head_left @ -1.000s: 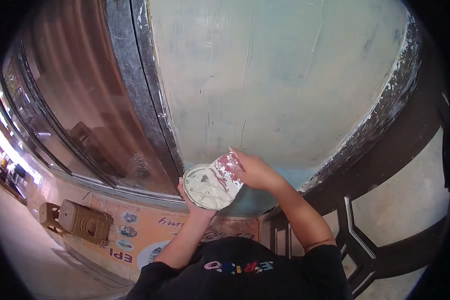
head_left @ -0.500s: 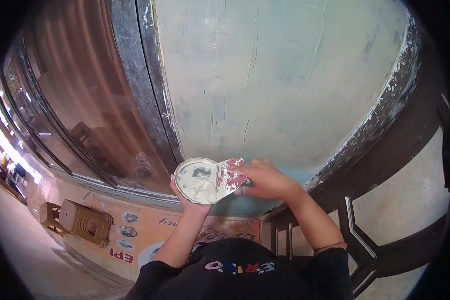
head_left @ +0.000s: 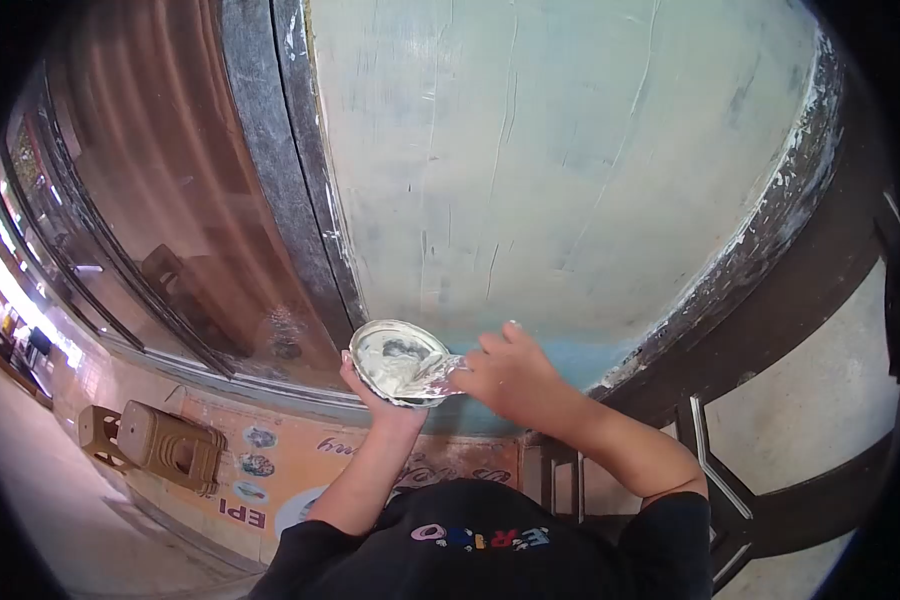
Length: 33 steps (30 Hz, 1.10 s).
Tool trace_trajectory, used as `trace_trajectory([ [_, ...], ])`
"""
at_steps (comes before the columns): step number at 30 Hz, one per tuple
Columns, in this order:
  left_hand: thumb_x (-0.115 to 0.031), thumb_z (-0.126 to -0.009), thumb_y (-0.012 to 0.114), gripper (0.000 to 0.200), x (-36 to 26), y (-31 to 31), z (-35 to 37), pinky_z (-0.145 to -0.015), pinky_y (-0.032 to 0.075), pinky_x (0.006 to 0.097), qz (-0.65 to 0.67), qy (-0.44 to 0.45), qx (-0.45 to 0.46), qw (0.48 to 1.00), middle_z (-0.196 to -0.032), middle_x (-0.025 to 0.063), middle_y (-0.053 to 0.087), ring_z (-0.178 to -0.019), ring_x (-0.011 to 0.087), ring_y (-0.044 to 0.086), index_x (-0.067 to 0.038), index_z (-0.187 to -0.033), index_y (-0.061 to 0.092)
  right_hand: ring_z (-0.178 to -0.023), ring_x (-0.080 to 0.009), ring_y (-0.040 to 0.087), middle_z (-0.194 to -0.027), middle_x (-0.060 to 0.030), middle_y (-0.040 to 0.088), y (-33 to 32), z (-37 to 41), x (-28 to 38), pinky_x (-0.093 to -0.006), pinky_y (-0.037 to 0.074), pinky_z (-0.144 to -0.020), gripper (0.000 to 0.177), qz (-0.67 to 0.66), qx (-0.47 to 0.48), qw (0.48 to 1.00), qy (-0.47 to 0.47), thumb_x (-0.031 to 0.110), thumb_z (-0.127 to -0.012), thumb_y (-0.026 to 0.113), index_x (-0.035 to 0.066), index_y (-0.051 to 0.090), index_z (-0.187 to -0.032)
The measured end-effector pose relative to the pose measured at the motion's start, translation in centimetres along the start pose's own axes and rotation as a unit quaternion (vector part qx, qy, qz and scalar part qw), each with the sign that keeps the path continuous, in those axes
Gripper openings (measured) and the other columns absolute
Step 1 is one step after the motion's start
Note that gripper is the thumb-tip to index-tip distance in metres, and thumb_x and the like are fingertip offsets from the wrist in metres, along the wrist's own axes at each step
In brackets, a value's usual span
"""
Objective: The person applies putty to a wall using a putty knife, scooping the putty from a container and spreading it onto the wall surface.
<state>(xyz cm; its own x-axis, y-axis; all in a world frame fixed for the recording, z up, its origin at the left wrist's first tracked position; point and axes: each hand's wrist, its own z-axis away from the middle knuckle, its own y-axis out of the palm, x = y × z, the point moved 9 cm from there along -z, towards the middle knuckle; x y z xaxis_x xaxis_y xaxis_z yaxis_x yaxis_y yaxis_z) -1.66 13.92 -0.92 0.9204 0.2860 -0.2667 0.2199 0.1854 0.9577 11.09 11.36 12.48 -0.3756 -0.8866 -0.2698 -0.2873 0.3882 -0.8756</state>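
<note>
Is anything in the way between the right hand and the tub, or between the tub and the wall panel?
Only the spreader, held in the right hand, its blade in the tub. The left hand supports the tub's near side; nothing visible stands between tub and wall panel.

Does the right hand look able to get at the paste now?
Probably yes: the right hand has the scraper at the open tub, held by the left hand; nothing visible blocks the paste.
</note>
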Motion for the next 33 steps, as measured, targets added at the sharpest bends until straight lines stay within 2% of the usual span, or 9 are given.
trace_trajectory([
  [5, -0.072, -0.088, 0.038, 0.074, 0.7, 0.6, 0.6, -0.095, 0.047, 0.0484, -0.008, 0.002, -0.011, 1.0, -0.126, 0.0107, 0.056, -0.113, 0.031, 0.055, -0.012, -0.129, 0.053, -0.077, -0.0174, 0.053, -0.073, 0.0031, 0.051, -1.1, -0.9, 1.2, -0.0363, 0.037, -0.07, 0.007, -0.038, -0.048, 0.998, 0.002, 0.019, -0.074, 0.065, 0.02, 0.064, -0.081],
  [8, -0.071, -0.087, 0.042, 0.072, 1.0, 0.7, 1.0, -0.093, 0.049, 0.0453, -0.028, 0.0, 0.008, 1.0, -0.125, 0.009, 0.059, -0.111, 0.0285, 0.059, -0.014, -0.128, 0.055, -0.077, -0.0176, 0.053, -0.076, 0.0012, 0.051, -1.9, -1.5, 0.3, -0.0365, 0.036, -0.069, 0.008, -0.045, -0.052, 0.997, 0.029, 0.021, -0.076, 0.069, 0.018, 0.063, -0.081],
  [11, -0.072, -0.087, 0.043, 0.074, 1.0, 1.1, 1.7, -0.095, 0.049, 0.0466, -0.016, -0.013, 0.016, 1.0, -0.128, 0.0099, 0.058, -0.114, 0.03, 0.058, -0.014, -0.131, 0.054, -0.079, -0.0207, 0.054, -0.078, -0.0018, 0.052, -3.3, -2.1, -1.8, -0.0378, 0.036, -0.07, 0.01, -0.107, -0.062, 0.99, 0.074, 0.023, -0.082, 0.069, 0.015, 0.064, -0.085],
  [13, -0.072, -0.087, 0.042, 0.076, 0.8, 1.0, 1.6, -0.098, 0.047, 0.0482, -0.003, -0.019, 0.015, 1.0, -0.132, 0.0105, 0.056, -0.117, 0.0313, 0.056, -0.014, -0.133, 0.053, -0.079, -0.0254, 0.056, -0.079, -0.0053, 0.053, -3.2, -2.1, -3.8, -0.0394, 0.038, -0.073, 0.014, -0.172, 0.001, 0.976, 0.135, 0.025, -0.089, 0.066, 0.01, 0.065, -0.089],
  [16, -0.074, -0.087, 0.039, 0.079, 1.0, 2.1, 1.6, -0.103, 0.043, 0.0497, 0.04, -0.064, 0.095, 0.993, -0.139, 0.0091, 0.05, -0.124, 0.0322, 0.051, -0.015, -0.139, 0.048, -0.082, -0.0292, 0.058, -0.082, -0.0093, 0.056, -4.6, -1.9, -5.2, -0.0416, 0.042, -0.076, 0.021, -0.214, -0.013, 0.965, 0.151, 0.027, -0.091, 0.063, 0.006, 0.066, -0.094],
  [22, -0.071, -0.089, 0.039, 0.076, 1.6, 2.5, 2.1, -0.105, 0.041, 0.05, 0.042, -0.087, 0.07, 0.993, -0.139, 0.0085, 0.051, -0.125, 0.0316, 0.05, -0.016, -0.139, 0.048, -0.079, -0.0339, 0.056, -0.085, -0.0133, 0.057, -7.9, -1.7, -5.8, -0.0422, 0.043, -0.075, 0.024, -0.295, -0.079, 0.938, 0.162, 0.025, -0.093, 0.061, 0.002, 0.063, -0.097],
  [26, -0.07, -0.09, 0.038, 0.074, 2.2, 2.0, 2.0, -0.106, 0.04, 0.0496, 0.066, -0.12, 0.108, 0.985, -0.139, 0.0081, 0.052, -0.125, 0.0315, 0.051, -0.016, -0.139, 0.05, -0.075, -0.036, 0.056, -0.08, -0.015, 0.057, -4.1, -0.9, -4.7, -0.0435, 0.043, -0.071, 0.022, -0.266, -0.127, 0.944, 0.147, 0.023, -0.093, 0.059, 0.001, 0.063, -0.093],
  [29, -0.069, -0.091, 0.039, 0.072, 2.5, 1.0, 1.7, -0.107, 0.04, 0.0489, 0.061, -0.112, 0.076, 0.989, -0.14, 0.0083, 0.052, -0.126, 0.0311, 0.051, -0.016, -0.139, 0.05, -0.076, -0.0366, 0.057, -0.079, -0.0155, 0.056, -5.6, -0.7, -5.2, -0.0447, 0.044, -0.069, 0.021, -0.278, -0.121, 0.939, 0.162, 0.022, -0.093, 0.06, 0.001, 0.062, -0.092],
  [33, -0.068, -0.091, 0.039, 0.072, 2.7, 1.4, 1.9, -0.108, 0.039, 0.0494, 0.073, -0.119, 0.099, 0.985, -0.14, 0.0082, 0.053, -0.127, 0.0319, 0.051, -0.017, -0.139, 0.051, -0.076, -0.037, 0.057, -0.079, -0.0157, 0.056, -4.6, -0.1, -5.1, -0.0457, 0.045, -0.069, 0.021, -0.308, -0.147, 0.925, 0.167, 0.022, -0.092, 0.06, 0.001, 0.062, -0.092],
])
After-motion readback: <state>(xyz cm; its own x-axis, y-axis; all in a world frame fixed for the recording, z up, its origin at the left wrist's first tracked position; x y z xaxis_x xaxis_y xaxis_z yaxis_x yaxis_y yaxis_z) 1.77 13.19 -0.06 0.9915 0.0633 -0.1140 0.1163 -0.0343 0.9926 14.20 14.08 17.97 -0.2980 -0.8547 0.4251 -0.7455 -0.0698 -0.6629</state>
